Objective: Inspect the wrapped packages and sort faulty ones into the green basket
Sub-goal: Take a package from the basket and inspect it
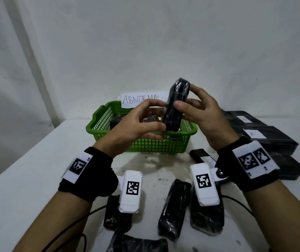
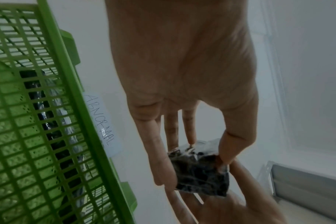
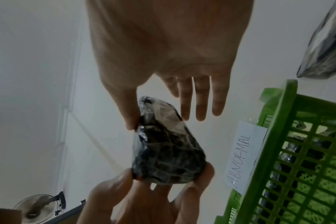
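Observation:
A black package in clear wrap (image 1: 177, 106) stands nearly upright in the air above the green basket (image 1: 145, 144). My left hand (image 1: 161, 117) pinches its lower end between thumb and fingers. My right hand (image 1: 183, 95) holds the upper part, with the thumb on the front and the index finger at the top end. The left wrist view shows the crinkled wrap on the package end (image 2: 201, 174). In the right wrist view the package (image 3: 167, 154) sits between both hands, my right hand's other fingers held straight. The basket has a paper label reading ABNORMAL (image 1: 140, 100) and dark wrapped packages inside (image 1: 118, 121).
Several black wrapped packages (image 1: 174, 206) lie on the white table near the front edge, below my wrists. Black boxes with white labels (image 1: 269, 135) are stacked at the right. A black cable (image 1: 69, 228) runs along the front left. A white wall stands close behind the basket.

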